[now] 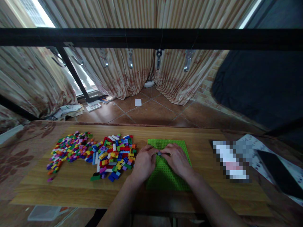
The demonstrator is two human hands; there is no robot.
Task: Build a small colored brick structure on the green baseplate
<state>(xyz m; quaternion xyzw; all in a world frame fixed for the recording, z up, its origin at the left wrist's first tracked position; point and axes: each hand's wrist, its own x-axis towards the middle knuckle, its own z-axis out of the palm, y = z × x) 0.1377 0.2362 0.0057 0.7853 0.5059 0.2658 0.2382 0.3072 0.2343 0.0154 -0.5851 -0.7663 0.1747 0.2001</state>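
Taking the green baseplate (165,179) as the clock's centre, with 12 o'clock away from the person, the wooden worktop (203,178) stretches widest toward 9 o'clock. Its far edge lies at 12, a short way past the baseplate; the near edge is at 6, close below it. A narrow bare strip separates the baseplate from the large-brick pile (115,157) at 9 o'clock, which touches the small-brick pile (71,146) at 10. Broader bare wood opens at 3 o'clock, reaching a pixelated item (230,162). Beyond that, a dark flat device (280,173) rests on a patterned sheet (247,137).

The left hand (145,161) and right hand (177,158) meet over the upper half of the baseplate. Both hands' fingers are pinched nearly closed on a small blue-grey brick (159,154).

A white booklet (94,106) on the floor at 11 o'clock carries dark print too small to read. No brand can be made out.

The fingertips cover much of the small blue-grey brick; whether it touches the studs, I cannot tell. Forearms hide the baseplate's lower corners in part. Mosaic blocks mask the pixelated item, the right border cuts off the patterned sheet, and the worktop partly covers a clear plastic box (44,213) at 8 o'clock.
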